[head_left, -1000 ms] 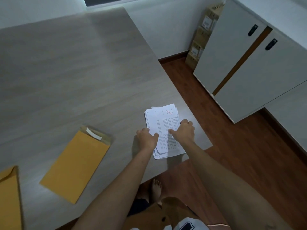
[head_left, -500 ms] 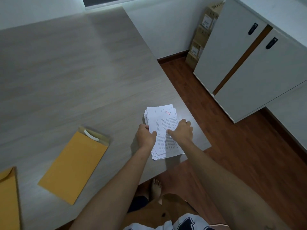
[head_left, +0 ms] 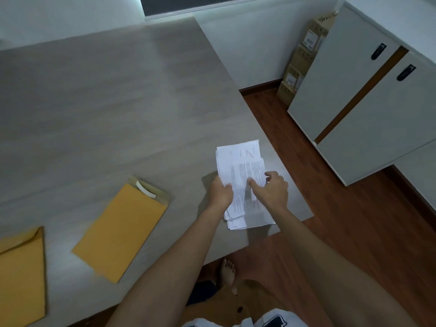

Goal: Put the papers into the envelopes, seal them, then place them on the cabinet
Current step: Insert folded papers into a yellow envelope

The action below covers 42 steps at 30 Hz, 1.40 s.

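Lifting is what separates this moment from a second ago: the papers (head_left: 243, 182), which lay flat near the counter (head_left: 118, 102) corner under both hands, now tilt up at their far end with the stack fanned loose. The left hand (head_left: 220, 191) is clamped on the stack's left edge, thumb over the print. The right hand (head_left: 273, 188) pinches the right side, forefinger stretched across the top sheet. Two yellow envelopes wait empty to the left: one envelope (head_left: 120, 227) with its flap open and a white adhesive strip showing, and a second envelope (head_left: 21, 274) at the frame edge. Nothing is filled yet, and the white cabinet (head_left: 377, 119) stands across the floor. Likely next comes separating some sheets for the nearer envelope.
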Motion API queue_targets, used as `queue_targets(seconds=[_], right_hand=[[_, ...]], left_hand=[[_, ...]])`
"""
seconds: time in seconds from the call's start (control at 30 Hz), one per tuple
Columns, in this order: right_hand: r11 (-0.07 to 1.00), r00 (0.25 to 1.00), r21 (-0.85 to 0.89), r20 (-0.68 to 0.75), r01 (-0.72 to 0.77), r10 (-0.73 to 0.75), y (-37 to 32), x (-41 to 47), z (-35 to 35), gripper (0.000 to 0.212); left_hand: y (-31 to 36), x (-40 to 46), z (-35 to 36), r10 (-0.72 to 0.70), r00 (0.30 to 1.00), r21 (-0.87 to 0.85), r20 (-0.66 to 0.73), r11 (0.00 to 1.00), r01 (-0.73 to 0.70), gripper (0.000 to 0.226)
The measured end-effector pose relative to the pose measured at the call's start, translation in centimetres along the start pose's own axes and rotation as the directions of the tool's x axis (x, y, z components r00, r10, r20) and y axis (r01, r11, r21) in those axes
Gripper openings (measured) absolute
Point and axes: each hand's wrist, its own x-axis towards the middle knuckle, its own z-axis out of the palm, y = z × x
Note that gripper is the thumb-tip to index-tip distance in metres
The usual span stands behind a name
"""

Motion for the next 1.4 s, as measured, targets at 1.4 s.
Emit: queue_targets(seconds=[1.4], right_hand=[[0.819, 0.772, 0.571, 0.496, 0.054, -0.397, -15.4, -16.3, 12.5, 0.022]], left_hand=[[-19.4, -5.4, -28.8, -0.155, 0.950, -0.466, -0.271, 0.885, 0.011, 0.037]])
